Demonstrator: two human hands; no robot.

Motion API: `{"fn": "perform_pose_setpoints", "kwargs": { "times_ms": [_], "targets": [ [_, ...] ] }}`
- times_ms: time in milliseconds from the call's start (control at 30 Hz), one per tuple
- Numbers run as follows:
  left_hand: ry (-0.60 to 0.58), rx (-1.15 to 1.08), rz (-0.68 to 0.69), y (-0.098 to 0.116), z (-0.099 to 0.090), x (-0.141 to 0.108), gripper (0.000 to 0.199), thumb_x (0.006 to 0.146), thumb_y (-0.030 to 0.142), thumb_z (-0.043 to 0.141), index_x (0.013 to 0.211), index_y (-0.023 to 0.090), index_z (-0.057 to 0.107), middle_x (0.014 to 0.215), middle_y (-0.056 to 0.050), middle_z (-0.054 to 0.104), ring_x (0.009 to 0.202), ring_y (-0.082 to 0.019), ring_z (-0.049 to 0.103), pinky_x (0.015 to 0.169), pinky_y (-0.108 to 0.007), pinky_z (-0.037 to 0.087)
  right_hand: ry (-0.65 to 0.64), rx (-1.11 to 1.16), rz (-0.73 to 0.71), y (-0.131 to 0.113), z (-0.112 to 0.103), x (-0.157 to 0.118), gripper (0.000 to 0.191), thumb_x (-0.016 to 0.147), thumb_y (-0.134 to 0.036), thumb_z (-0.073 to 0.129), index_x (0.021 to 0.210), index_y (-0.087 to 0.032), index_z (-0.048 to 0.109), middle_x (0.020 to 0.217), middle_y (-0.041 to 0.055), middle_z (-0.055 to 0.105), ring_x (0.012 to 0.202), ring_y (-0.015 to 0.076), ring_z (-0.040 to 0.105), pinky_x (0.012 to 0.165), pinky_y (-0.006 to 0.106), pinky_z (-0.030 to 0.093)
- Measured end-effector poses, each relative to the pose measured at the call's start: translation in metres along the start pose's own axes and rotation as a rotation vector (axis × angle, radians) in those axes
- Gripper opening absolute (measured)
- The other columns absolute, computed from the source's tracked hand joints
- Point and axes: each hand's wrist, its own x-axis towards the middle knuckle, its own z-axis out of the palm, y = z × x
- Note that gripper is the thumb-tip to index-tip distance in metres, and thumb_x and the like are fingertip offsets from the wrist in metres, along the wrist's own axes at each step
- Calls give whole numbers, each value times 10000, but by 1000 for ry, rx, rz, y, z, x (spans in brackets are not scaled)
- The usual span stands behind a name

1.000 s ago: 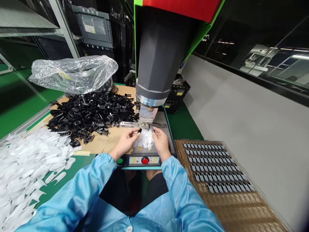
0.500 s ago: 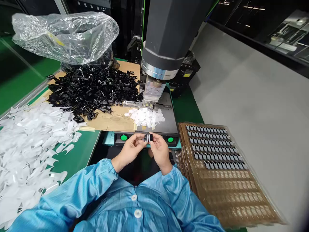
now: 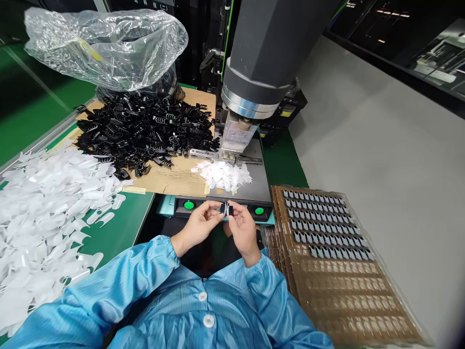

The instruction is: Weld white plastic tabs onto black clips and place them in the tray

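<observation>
My left hand (image 3: 199,227) and my right hand (image 3: 244,231) meet just in front of the machine's base, each closed in a pinch. Between the left fingertips is a small black plastic part (image 3: 223,208). A second small black plastic part (image 3: 230,210) is pinched in the right fingertips. White edges show between the two parts; whether they touch is too small to tell. Past my hands lies a small heap of white plastic pieces (image 3: 222,175) on the machine's grey base plate (image 3: 256,186). Green buttons (image 3: 188,205) sit on either side of my hands.
A large pile of black clips (image 3: 145,128) covers the cardboard (image 3: 174,179), with a clear plastic bag (image 3: 109,53) behind. White pieces (image 3: 47,208) are heaped at left. The press head (image 3: 250,92) hangs over the base. At right, stacked brown trays (image 3: 327,300) hold rows of finished-looking parts (image 3: 323,213).
The view has shifted slightly, so the scene sits a little further right. Both hands stay together, and the two black parts have turned a little between the fingers.
</observation>
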Motion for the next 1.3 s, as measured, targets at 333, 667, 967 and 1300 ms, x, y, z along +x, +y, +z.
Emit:
{"fn": "perform_pose_setpoints", "kwargs": {
  "times_ms": [333, 667, 967, 1300],
  "targets": [
    [-18, -24, -38, 5, 2, -1, 430, 815, 451, 919, 1084, 207, 689, 763, 24, 700, 621, -101, 613, 612, -229, 515, 20, 85, 17, 4, 3, -2, 383, 939, -380, 788, 1282, -244, 685, 1314, 108, 733, 1239, 250, 704, 1129, 449, 572],
    [-20, -271, -170, 17, 0, 0, 383, 850, 371, 899, 1077, 167, 667, 1002, -65, 775, 867, -179, 770, 770, -284, 653, 58, 173, 58, -1, 5, -6, 404, 961, -362, 761, 1324, -260, 615, 1298, 111, 733, 1245, 258, 704, 1131, 496, 569],
    [-86, -492, -280, 19, -4, 2, 233, 915, 217, 764, 1121, 127, 704, 1127, -142, 781, 855, -192, 779, 758, -282, 660, 45, 220, 102, -10, 5, -6, 397, 995, -423, 730, 1341, -249, 642, 1312, 113, 745, 1186, 258, 729, 981, 441, 642],
    [-68, -230, -194, 15, -1, -1, 341, 918, 440, 812, 1121, 187, 708, 861, -17, 689, 675, -113, 621, 669, -251, 547, 75, 194, 100, -3, 6, -9, 351, 986, -414, 725, 1296, -264, 662, 1283, 92, 724, 1132, 242, 723, 939, 415, 653]
  ]
}}
